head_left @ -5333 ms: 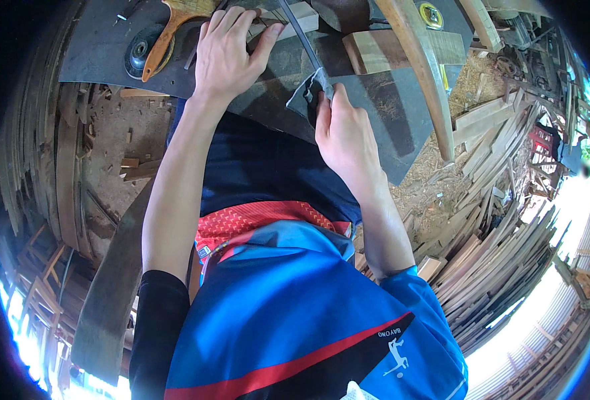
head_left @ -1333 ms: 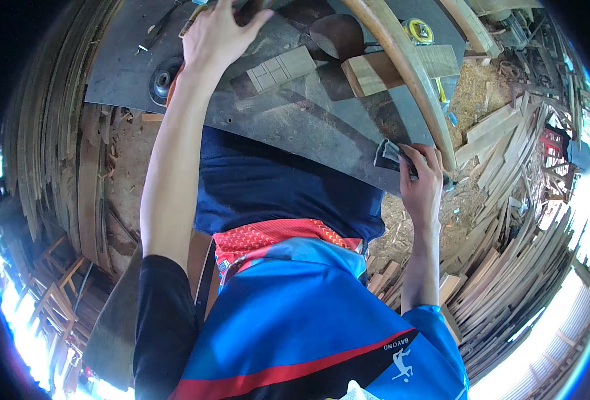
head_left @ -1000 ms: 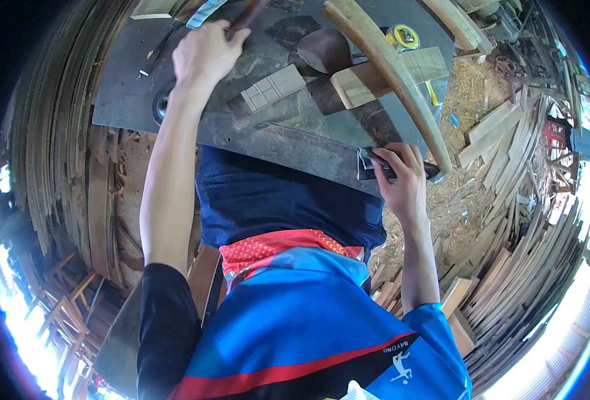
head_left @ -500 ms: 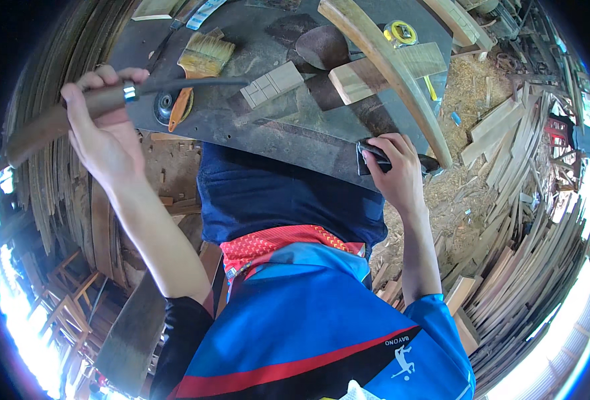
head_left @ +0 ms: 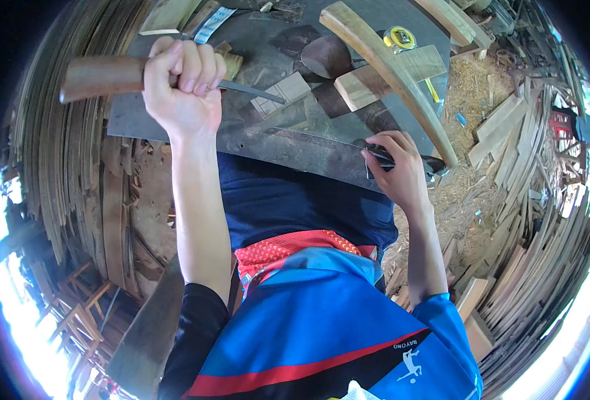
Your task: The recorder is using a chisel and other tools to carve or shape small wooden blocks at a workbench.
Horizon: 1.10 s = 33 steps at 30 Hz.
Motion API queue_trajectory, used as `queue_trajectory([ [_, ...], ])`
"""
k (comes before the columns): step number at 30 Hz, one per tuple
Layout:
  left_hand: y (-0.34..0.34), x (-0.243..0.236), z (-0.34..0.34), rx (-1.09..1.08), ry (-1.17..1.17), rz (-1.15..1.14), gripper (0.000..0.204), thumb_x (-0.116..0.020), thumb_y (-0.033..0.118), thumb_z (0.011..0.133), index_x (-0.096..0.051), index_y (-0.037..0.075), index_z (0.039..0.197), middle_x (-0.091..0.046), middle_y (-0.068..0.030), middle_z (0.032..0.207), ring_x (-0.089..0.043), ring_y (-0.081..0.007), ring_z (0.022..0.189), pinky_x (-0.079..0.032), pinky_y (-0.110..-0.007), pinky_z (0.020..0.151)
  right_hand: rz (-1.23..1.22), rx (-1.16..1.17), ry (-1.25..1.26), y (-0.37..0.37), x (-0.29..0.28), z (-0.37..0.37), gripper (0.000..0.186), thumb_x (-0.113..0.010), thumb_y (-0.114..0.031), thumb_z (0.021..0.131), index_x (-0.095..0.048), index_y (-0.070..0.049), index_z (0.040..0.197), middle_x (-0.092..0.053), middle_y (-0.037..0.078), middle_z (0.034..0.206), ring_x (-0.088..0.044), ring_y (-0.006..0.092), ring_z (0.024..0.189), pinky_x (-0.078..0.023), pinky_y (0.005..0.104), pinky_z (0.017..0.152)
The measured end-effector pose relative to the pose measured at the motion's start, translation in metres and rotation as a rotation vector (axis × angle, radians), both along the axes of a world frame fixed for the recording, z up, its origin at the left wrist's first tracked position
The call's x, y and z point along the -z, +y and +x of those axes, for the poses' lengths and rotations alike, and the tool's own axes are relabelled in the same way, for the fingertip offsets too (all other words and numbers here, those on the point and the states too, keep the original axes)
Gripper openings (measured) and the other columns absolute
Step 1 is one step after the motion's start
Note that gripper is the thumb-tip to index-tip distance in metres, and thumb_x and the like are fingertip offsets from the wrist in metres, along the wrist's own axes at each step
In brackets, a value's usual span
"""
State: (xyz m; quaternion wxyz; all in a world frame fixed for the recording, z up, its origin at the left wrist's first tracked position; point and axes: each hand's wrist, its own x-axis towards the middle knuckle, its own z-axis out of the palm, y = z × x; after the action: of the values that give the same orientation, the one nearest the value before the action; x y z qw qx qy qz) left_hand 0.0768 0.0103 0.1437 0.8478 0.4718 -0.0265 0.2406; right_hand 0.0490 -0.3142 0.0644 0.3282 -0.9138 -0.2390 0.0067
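Fingers of the left hand [head_left: 185, 93] grip one wooden-handled tool [head_left: 105, 77] over the left edge of the table [head_left: 135, 120], its blade [head_left: 251, 91] obscuring part of one grooved block [head_left: 293, 87], while the right hand [head_left: 401, 167] pinches one dark piece [head_left: 383, 157] near one curved timber [head_left: 389, 63].

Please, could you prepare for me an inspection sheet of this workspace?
Surface: dark benchtop, dusty.
Job's things: wooden-handled tool; lined wooden block, the blade crossing it in view, contact unclear.
Clutter: curved wooden piece, plain wooden block, yellow tape measure, brush partly hidden.
Hands: left hand grips the tool's handle; right hand pinches a dark piece near the benchtop's edge.
Cables: nothing seen.
Surroundings: stacked boards left, timber pile right, shavings on the floor.
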Motion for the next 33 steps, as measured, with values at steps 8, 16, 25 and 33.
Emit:
queue_trajectory([
  [8, 0.014, 0.015, 0.045, 0.519, -0.119, 0.07, 0.024, -0.044, 0.017, 0.092, -0.036, 0.016, 0.07, -0.029, 0.0063, 0.052, -0.024, -0.0091, 0.048, -0.025, -0.028, 0.052, 0.095, -0.074, 0.0, 0.013, -0.006, 0.002, 0.021, -0.077, -0.015, 0.086, -0.071, -0.006, 0.104, -0.069, 0.01, 0.098, -0.064, 0.032, 0.098, -0.051, 0.043, 0.09],
  [16, 0.02, 0.028, 0.058, 0.622, -0.045, 0.089, 0.025, -0.045, 0.019, 0.095, -0.036, 0.017, 0.071, -0.03, 0.0083, 0.053, -0.026, -0.0064, 0.049, -0.024, -0.027, 0.054, 0.117, -0.012, 0.022, 0.002, 0.001, -0.004, 0.025, -0.077, -0.013, 0.085, -0.07, -0.006, 0.108, -0.068, 0.011, 0.098, -0.065, 0.0326, 0.096, -0.052, 0.0427, 0.088],
  [25, -0.005, 0.047, 0.08, 0.932, -0.331, -0.457, 0.031, -0.052, 0.023, 0.095, -0.036, 0.015, 0.069, -0.027, 0.0054, 0.049, -0.024, -0.0108, 0.042, -0.024, -0.03, 0.046, 0.17, -0.02, 0.043, 0.005, 0.003, -0.003, 0.027, -0.077, -0.013, 0.086, -0.068, -0.006, 0.11, -0.068, 0.011, 0.096, -0.065, 0.0331, 0.094, -0.052, 0.0426, 0.086],
  [33, 0.003, 0.022, 0.059, 0.634, -0.06, 0.016, 0.031, -0.056, 0.026, 0.098, -0.043, 0.014, 0.072, -0.034, 0.0054, 0.052, -0.031, -0.0092, 0.045, -0.025, -0.029, 0.046, 0.157, 0.002, 0.046, -0.001, 0.006, -0.006, 0.026, -0.077, -0.013, 0.086, -0.068, -0.005, 0.11, -0.068, 0.012, 0.097, -0.065, 0.0333, 0.094, -0.052, 0.0423, 0.086],
])
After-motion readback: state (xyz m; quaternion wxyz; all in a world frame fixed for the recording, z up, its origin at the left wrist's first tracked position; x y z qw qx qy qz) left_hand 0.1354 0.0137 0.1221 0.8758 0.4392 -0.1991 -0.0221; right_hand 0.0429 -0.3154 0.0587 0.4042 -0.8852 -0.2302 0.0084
